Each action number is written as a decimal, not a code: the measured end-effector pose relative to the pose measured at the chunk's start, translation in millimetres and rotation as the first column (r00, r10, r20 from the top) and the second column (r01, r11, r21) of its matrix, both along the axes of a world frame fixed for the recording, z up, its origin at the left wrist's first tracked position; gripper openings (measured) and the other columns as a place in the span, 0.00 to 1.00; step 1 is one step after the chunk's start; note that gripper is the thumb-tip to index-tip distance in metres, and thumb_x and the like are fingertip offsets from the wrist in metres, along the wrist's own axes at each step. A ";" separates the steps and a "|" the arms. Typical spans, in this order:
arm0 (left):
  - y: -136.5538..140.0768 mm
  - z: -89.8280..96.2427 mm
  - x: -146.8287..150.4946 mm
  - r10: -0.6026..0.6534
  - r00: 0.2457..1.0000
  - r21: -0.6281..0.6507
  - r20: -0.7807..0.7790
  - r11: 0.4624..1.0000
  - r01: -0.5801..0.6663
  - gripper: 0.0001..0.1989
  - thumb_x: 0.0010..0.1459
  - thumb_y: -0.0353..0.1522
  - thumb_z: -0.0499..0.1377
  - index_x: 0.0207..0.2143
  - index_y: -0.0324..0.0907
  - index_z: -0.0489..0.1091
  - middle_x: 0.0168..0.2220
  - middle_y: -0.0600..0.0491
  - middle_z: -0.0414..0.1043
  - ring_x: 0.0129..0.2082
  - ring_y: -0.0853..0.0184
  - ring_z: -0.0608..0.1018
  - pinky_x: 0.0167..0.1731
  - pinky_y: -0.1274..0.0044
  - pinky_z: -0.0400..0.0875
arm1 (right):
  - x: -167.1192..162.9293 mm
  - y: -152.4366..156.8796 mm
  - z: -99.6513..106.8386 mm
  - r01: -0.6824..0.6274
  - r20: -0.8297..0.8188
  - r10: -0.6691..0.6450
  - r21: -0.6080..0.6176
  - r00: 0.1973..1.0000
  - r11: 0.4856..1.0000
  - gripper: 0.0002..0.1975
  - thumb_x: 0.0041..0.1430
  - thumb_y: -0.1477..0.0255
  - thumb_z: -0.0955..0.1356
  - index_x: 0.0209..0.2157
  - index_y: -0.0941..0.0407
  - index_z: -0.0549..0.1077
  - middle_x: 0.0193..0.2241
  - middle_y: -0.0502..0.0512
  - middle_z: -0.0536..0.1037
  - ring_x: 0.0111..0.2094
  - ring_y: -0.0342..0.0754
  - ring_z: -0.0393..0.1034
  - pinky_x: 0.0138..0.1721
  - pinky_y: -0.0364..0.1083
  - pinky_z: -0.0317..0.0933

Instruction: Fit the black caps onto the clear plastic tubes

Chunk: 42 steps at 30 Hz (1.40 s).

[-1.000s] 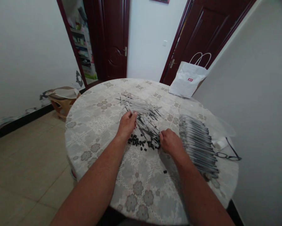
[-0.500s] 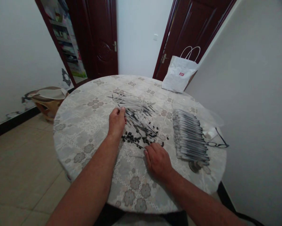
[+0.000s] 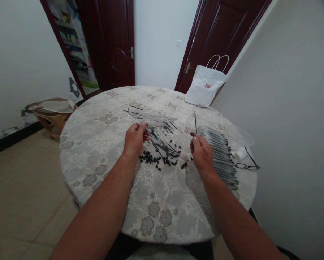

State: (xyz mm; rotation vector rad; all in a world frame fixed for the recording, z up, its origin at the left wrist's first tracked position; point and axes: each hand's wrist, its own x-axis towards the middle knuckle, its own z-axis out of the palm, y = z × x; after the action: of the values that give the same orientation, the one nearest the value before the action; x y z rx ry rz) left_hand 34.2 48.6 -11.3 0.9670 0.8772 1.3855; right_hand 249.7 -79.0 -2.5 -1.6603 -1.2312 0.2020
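My right hand [image 3: 202, 151] pinches a thin dark pen refill-like stick [image 3: 195, 121], which points up and away over the table's right side. My left hand [image 3: 135, 137] is curled at the left edge of a loose pile of thin translucent tubes and dark sticks [image 3: 158, 122]. Its thumb and fingers are closed together, and what they hold, if anything, is too small to make out. Between the hands, several small black caps [image 3: 151, 159] lie scattered. To the right of my right hand lies a neat row of filled tubes [image 3: 221, 155], partly covered by my wrist.
The round table [image 3: 96, 124] wears a flowered cloth. A white paper bag [image 3: 205, 86] stands at the back right. Black-framed glasses [image 3: 247, 166] and a small white object [image 3: 240, 153] lie near the right edge. A wooden stool [image 3: 53, 115] stands left of the table.
My right hand has moved right and away from the black caps, to the near left of the row, with the dark stick raised in it. My left hand has barely moved.
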 end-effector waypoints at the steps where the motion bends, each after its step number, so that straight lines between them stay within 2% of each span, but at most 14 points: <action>1: -1.3 0.8 1.1 -0.048 0.998 -0.018 0.045 0.999 0.049 0.15 0.55 0.41 0.65 0.36 0.39 0.72 0.32 0.53 0.73 0.25 0.72 0.75 0.19 0.82 0.69 | -2.9 0.9 2.0 -0.030 -0.001 0.030 -0.005 1.000 1.000 0.25 0.70 0.59 0.57 0.55 0.59 0.74 0.26 0.49 0.72 0.28 0.46 0.66 0.30 0.43 0.59; 5: -7.0 2.7 4.6 -0.202 0.966 -0.057 0.160 0.975 0.213 0.17 0.54 0.41 0.68 0.39 0.39 0.72 0.38 0.51 0.76 0.29 0.71 0.78 0.21 0.82 0.72 | -21.3 7.4 7.7 -0.184 0.086 0.190 -0.068 0.978 0.980 0.23 0.70 0.62 0.58 0.56 0.57 0.74 0.29 0.51 0.77 0.31 0.47 0.71 0.35 0.44 0.63; 8: -9.3 1.2 5.9 -0.263 0.945 -0.045 0.193 0.960 0.276 0.17 0.54 0.41 0.68 0.40 0.39 0.71 0.42 0.48 0.78 0.33 0.69 0.81 0.24 0.80 0.75 | -31.3 9.3 -1.8 -0.232 0.213 0.249 -0.102 0.945 0.967 0.24 0.71 0.65 0.57 0.60 0.56 0.71 0.45 0.58 0.81 0.43 0.50 0.75 0.47 0.46 0.66; 10: -9.8 -0.3 6.2 -0.278 0.939 -0.040 0.205 0.956 0.292 0.16 0.56 0.41 0.68 0.40 0.39 0.71 0.44 0.47 0.78 0.35 0.67 0.82 0.27 0.79 0.77 | -33.7 8.6 -14.2 -0.231 0.315 0.260 -0.127 0.913 0.965 0.24 0.71 0.67 0.57 0.62 0.57 0.69 0.55 0.60 0.77 0.53 0.51 0.73 0.55 0.47 0.64; 11: -9.9 -0.9 6.2 -0.280 0.937 -0.039 0.210 0.955 0.294 0.16 0.57 0.41 0.67 0.40 0.39 0.71 0.44 0.46 0.78 0.36 0.66 0.83 0.28 0.78 0.78 | -33.9 7.8 -20.4 -0.231 0.364 0.272 -0.154 0.891 0.961 0.24 0.70 0.68 0.57 0.62 0.58 0.69 0.56 0.61 0.76 0.55 0.52 0.72 0.56 0.48 0.63; 15: -10.4 -1.2 6.6 -0.274 0.937 -0.049 0.215 0.955 0.291 0.15 0.59 0.41 0.66 0.39 0.40 0.70 0.43 0.45 0.79 0.37 0.64 0.83 0.30 0.77 0.79 | -32.8 4.7 -34.3 -0.198 0.477 0.295 -0.243 0.828 0.950 0.23 0.69 0.73 0.57 0.61 0.60 0.70 0.55 0.63 0.77 0.54 0.53 0.73 0.57 0.49 0.63; 22: -10.9 -0.7 6.5 -0.251 0.942 -0.062 0.221 0.961 0.270 0.16 0.59 0.41 0.66 0.39 0.40 0.68 0.42 0.46 0.79 0.38 0.63 0.84 0.32 0.76 0.79 | -28.2 3.5 -31.7 -0.126 0.478 0.207 -0.196 0.854 0.973 0.22 0.71 0.72 0.56 0.59 0.60 0.71 0.53 0.62 0.78 0.50 0.51 0.74 0.55 0.48 0.65; 30: -10.6 -3.5 8.3 -0.270 0.955 -0.049 0.126 0.959 0.277 0.15 0.58 0.40 0.66 0.39 0.40 0.68 0.42 0.44 0.80 0.37 0.63 0.84 0.30 0.75 0.80 | -23.7 5.9 -35.8 -0.086 0.553 0.228 -0.271 0.802 0.959 0.22 0.70 0.75 0.57 0.60 0.59 0.70 0.51 0.62 0.78 0.49 0.52 0.74 0.53 0.48 0.65; 36: -11.5 -3.0 8.3 -0.283 0.951 -0.070 0.121 0.954 0.292 0.16 0.57 0.40 0.67 0.39 0.40 0.69 0.42 0.44 0.80 0.36 0.63 0.84 0.29 0.75 0.80 | -23.9 5.0 -35.8 -0.068 0.559 0.189 -0.230 0.807 0.971 0.22 0.69 0.75 0.57 0.60 0.58 0.69 0.49 0.62 0.79 0.47 0.52 0.74 0.51 0.47 0.65; 42: -16.3 2.1 7.9 -0.372 0.915 -0.096 0.155 0.916 0.388 0.15 0.57 0.39 0.68 0.38 0.39 0.70 0.44 0.43 0.79 0.37 0.60 0.84 0.30 0.73 0.81 | -21.2 5.2 -35.7 -0.046 0.525 0.112 -0.138 0.843 0.989 0.22 0.69 0.75 0.57 0.59 0.60 0.70 0.48 0.64 0.78 0.48 0.53 0.73 0.53 0.49 0.64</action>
State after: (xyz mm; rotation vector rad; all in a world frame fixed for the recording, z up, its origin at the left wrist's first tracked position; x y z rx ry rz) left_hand 42.1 32.3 -9.2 0.8830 0.6251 1.0343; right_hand 228.5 -73.8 -38.2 -1.8380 -1.7340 -0.1560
